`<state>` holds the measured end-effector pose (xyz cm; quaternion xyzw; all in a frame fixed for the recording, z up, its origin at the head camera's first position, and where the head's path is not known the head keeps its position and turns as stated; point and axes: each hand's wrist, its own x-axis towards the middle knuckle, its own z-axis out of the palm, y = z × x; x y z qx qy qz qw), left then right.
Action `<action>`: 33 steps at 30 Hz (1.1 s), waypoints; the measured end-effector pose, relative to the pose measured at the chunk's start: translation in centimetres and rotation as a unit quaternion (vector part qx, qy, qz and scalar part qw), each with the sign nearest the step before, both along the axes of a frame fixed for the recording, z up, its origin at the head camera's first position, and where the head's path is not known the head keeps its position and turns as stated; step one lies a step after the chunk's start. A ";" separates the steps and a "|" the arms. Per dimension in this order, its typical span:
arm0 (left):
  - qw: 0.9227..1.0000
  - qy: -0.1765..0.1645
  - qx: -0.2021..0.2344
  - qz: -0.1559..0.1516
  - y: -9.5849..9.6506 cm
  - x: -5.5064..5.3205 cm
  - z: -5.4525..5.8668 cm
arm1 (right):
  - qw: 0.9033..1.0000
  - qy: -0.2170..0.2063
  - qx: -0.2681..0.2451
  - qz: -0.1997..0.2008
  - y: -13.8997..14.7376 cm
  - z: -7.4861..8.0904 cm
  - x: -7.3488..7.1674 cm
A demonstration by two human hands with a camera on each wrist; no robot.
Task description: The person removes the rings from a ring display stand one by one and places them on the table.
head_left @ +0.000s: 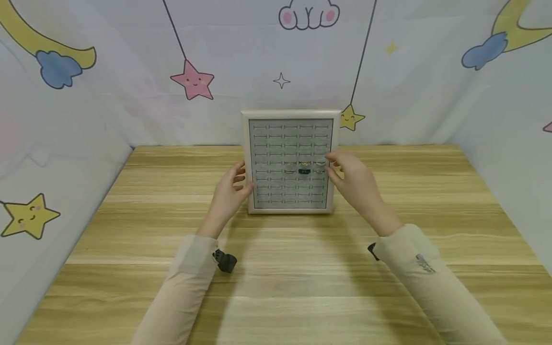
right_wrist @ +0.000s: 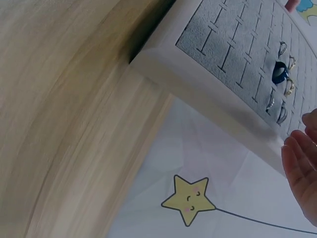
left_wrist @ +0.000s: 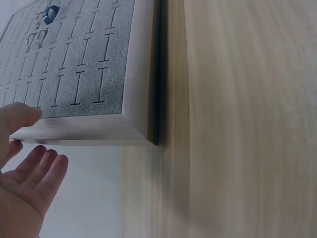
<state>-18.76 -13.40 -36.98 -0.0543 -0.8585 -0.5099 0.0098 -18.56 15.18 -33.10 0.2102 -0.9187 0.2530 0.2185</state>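
A white-framed ring display board [head_left: 292, 210] with a grey slotted pad stands upright on the table. Several rings sit in its slots right of centre, among them a dark blue ring [head_left: 304, 171] and a gold-toned ring [head_left: 304, 164]. My left hand [head_left: 228, 194] holds the left side of the board, thumb on the front rim and index finger behind; the other fingers [left_wrist: 52, 176] extend past the edge. Beside the opposite rim is my right hand [head_left: 355, 182], its fingers loosely bent and thumb apart near the rings. Nothing shows between the right fingertips [right_wrist: 295, 144].
A wood-grain table [head_left: 284, 282] lies under the board and arms. Behind it hangs a white cloth backdrop [head_left: 241, 52] printed with stars and moons. Dark wrist cameras [head_left: 225, 261] are strapped at both sleeve cuffs.
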 end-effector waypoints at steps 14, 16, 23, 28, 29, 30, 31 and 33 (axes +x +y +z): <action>0.998 -0.053 0.039 0.000 0.2 -0.7 -0.7 | 0.999 0.024 0.027 0.012 -1.0 -1.0 -0.9; 0.997 -0.060 0.045 0.003 0.1 -0.8 -0.8 | 0.999 0.031 0.030 0.013 -1.2 -1.1 -0.9; 0.997 -0.064 0.043 0.001 -0.1 -0.9 -0.9 | 0.999 0.033 0.023 -0.006 -1.5 -1.3 -1.1; 0.997 -0.067 0.046 0.005 -0.1 -0.8 -0.7 | 0.999 0.041 0.021 -0.011 -1.6 -1.3 -1.2; 0.997 -0.068 0.047 0.006 -0.1 -0.8 -0.7 | 0.999 0.042 0.021 -0.012 -1.6 -1.3 -1.3; 0.997 -0.068 0.046 0.006 -0.1 -0.8 -0.8 | 0.999 0.043 0.020 -0.012 -1.6 -1.3 -1.3; 0.997 -0.068 0.046 0.006 0.0 -0.8 -0.8 | 0.999 0.042 0.019 -0.013 -1.6 -1.3 -1.3; 0.997 -0.069 0.046 0.006 0.0 -0.8 -0.8 | 0.999 0.037 0.016 -0.016 -1.5 -1.3 -1.3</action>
